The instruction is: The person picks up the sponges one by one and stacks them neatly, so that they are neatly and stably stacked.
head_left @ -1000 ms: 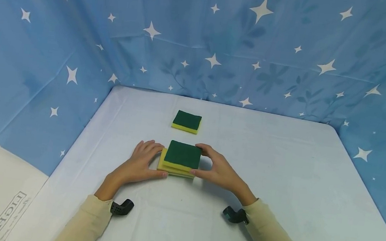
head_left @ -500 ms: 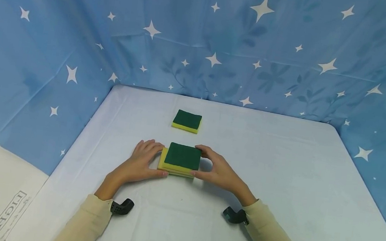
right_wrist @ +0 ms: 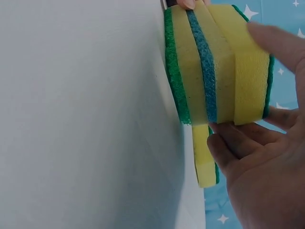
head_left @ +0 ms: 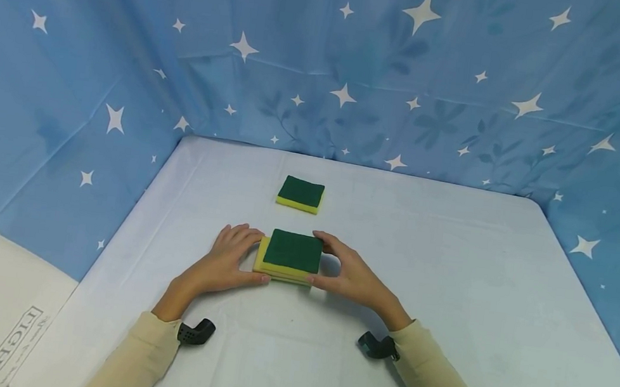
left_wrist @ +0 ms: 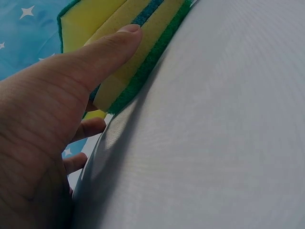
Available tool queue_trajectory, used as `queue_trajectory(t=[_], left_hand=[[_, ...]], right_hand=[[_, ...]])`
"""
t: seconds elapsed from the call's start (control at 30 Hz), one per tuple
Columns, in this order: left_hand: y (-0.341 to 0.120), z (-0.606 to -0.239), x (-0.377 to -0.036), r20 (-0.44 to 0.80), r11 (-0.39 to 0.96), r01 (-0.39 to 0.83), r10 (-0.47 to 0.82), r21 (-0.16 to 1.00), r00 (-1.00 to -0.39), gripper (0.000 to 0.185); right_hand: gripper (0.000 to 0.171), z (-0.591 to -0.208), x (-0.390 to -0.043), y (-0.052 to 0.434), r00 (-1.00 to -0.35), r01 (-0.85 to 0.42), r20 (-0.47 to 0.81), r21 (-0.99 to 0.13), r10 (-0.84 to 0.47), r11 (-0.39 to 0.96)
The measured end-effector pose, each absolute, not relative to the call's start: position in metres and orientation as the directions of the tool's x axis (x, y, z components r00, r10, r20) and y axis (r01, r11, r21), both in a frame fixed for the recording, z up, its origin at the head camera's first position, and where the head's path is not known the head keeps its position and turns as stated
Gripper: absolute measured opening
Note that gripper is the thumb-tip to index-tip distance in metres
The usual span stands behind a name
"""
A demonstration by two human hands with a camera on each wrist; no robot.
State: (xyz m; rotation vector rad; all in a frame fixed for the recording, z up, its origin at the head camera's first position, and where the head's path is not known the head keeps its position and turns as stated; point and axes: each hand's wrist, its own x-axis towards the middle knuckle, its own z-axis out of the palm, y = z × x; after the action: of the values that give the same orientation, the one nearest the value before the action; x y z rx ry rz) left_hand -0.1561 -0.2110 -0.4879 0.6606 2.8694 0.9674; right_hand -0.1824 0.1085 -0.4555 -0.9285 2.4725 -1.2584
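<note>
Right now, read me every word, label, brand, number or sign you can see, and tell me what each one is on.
"LIGHT", boxed, on the beige cloth at the head view's lower left.
Smaller lettering beside it: too small to read.
Stacked sponges and far sponge: no text visible.

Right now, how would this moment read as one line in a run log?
left hand: holds lower sponges | right hand: holds top sponge | far sponge: apart, on table

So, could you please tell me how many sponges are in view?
4: a stack of three sponges between the left hand and the right hand, and a single sponge on the table beyond them.
</note>
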Motion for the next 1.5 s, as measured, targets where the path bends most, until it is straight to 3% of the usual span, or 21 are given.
queue_trajectory(t=[0.53,0.93,1.5], left_hand=[[-0.212,-0.487,-0.155,0.099,0.707,0.381,0.406,0.596,-0.909,0.086],[-0.214,-0.49,-0.154,0.092,0.714,0.379,0.407,0.588,-0.909,0.086],[-0.211,-0.486,-0.155,0.091,0.706,0.382,0.413,0.597,-0.906,0.087]], right_hand=[[0.075,-0.44,-0.206,0.114,-0.74,-0.52,0.219,-0.785,-0.635,0.335],[0.08,-0.436,-0.233,0.117,-0.811,-0.45,0.189,-0.806,-0.554,0.383],[0.09,-0.434,-0.275,0.109,-0.86,-0.361,0.118,-0.828,-0.496,0.429]])
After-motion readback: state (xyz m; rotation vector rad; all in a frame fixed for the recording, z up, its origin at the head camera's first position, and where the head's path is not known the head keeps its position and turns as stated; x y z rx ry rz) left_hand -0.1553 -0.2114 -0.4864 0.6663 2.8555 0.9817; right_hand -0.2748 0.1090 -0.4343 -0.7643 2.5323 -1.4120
